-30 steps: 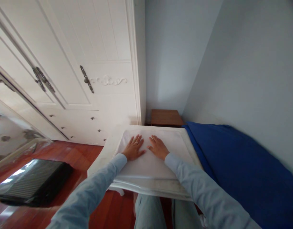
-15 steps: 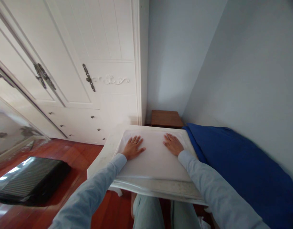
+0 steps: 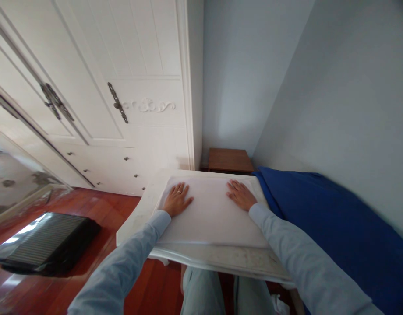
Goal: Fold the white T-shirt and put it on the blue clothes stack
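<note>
A flat white sheet (image 3: 210,218), smooth and thin, lies over most of the top of a small white table (image 3: 136,218). My left hand (image 3: 178,199) rests palm down on the sheet's left part, fingers spread, a ring on one finger. On the right part, my right hand (image 3: 241,195) lies flat in the same way, its fingers pointing up and to the left. Neither hand grips anything. What the sheet is made of, I cannot tell.
A tall white wardrobe (image 3: 149,52) stands at the back left. Dark blue fabric (image 3: 323,214) borders the table on the right. A brown wooden stand (image 3: 230,160) sits behind it. On the red floor at left lies a black ribbed case (image 3: 47,243) in clear plastic.
Both hands have slid slightly outward over the sheet, the left one to the left and the right one to the right. The camera view has shifted a little.
</note>
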Available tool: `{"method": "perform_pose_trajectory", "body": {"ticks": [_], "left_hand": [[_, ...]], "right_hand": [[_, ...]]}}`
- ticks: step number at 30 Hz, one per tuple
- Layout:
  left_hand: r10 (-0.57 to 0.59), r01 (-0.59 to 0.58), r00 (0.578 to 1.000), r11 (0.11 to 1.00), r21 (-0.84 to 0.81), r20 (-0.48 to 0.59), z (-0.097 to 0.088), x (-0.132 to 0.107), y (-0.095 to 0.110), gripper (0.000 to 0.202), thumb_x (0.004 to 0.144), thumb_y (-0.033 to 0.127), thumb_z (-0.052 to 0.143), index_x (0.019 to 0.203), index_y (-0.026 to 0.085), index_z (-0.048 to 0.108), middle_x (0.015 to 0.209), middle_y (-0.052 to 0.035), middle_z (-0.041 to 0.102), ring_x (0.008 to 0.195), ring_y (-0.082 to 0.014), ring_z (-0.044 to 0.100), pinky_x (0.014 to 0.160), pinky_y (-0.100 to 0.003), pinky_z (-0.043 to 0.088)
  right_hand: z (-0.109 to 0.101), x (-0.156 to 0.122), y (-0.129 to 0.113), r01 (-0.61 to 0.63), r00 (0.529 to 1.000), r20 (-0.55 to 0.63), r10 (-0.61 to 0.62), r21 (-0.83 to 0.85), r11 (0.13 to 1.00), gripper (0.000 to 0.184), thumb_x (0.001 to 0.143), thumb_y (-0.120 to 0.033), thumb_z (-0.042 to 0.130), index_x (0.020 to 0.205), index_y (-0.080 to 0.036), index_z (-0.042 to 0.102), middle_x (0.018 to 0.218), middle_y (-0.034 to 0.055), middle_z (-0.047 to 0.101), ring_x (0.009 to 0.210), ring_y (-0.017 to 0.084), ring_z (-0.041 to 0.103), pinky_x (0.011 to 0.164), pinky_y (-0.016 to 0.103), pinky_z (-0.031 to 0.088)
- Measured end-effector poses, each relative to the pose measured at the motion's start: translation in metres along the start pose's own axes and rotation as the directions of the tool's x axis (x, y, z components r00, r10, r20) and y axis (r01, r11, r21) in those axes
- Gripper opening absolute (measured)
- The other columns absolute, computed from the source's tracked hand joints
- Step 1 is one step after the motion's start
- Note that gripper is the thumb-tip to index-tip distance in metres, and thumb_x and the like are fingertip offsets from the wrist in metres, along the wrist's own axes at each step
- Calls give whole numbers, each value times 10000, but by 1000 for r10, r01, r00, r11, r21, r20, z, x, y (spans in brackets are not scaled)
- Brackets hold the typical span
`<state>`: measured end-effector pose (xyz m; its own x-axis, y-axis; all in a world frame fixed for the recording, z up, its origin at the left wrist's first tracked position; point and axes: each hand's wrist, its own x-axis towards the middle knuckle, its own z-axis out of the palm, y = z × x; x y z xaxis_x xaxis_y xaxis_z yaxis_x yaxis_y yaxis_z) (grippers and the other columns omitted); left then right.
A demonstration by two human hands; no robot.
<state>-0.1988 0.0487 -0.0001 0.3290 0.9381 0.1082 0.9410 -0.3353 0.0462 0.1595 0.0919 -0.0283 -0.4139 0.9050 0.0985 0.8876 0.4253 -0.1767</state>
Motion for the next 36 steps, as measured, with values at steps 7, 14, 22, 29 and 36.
{"method": "perform_pose_trajectory", "body": {"ticks": [7, 14, 22, 29, 36], "left_hand": [[-4, 2, 999, 999, 42, 48, -3, 0, 0, 729, 1034, 566, 293, 1569, 73, 338, 1628, -224, 247, 1525, -354, 220, 1236, -518, 203], [-1, -1, 999, 999, 53, 43, -3, 0, 2, 727, 1037, 561, 288, 1572, 70, 330, 1627, -221, 253, 1528, -347, 210, 1242, -517, 188], [-15, 14, 1000, 999, 40, 27, -3, 1, 3, 714, 1033, 562, 309, 1568, 91, 347, 1624, -198, 279, 1528, -331, 225, 1241, -514, 197], [-18, 17, 1000, 1000, 23, 21, -1, 0, 1, 710, 1031, 563, 304, 1570, 103, 346, 1630, -196, 270, 1531, -320, 222, 1239, -512, 194], [-55, 64, 995, 991, -115, 81, -12, 7, 6, 680, 1016, 536, 377, 1540, 103, 398, 1625, -205, 275, 1532, -331, 209, 1234, -535, 191]], "right_hand": [[-6, 0, -3, -1, 1000, 18, 2, -12, 1000, 716, 1013, -575, 215, 1545, -133, 398, 1647, 159, 308, 1536, 302, 272, 1256, 511, 222], [-8, -1, -8, -5, 1000, 25, 6, -44, 999, 704, 1015, -551, 197, 1550, -134, 389, 1649, 158, 301, 1541, 297, 261, 1253, 517, 228], [-13, -1, -12, -22, 997, 75, 28, -77, 997, 710, 1014, -537, 185, 1567, -123, 348, 1664, 152, 265, 1551, 293, 229, 1263, 512, 201], [-13, 0, -10, -23, 997, 77, 27, -54, 998, 710, 1009, -552, 181, 1570, -149, 343, 1668, 148, 256, 1552, 292, 227, 1260, 521, 193], [-24, 1, -26, -49, 998, 44, 51, -59, 997, 637, 1007, -485, 272, 1521, -141, 421, 1633, 186, 328, 1515, 342, 306, 1215, 584, 248]]}}
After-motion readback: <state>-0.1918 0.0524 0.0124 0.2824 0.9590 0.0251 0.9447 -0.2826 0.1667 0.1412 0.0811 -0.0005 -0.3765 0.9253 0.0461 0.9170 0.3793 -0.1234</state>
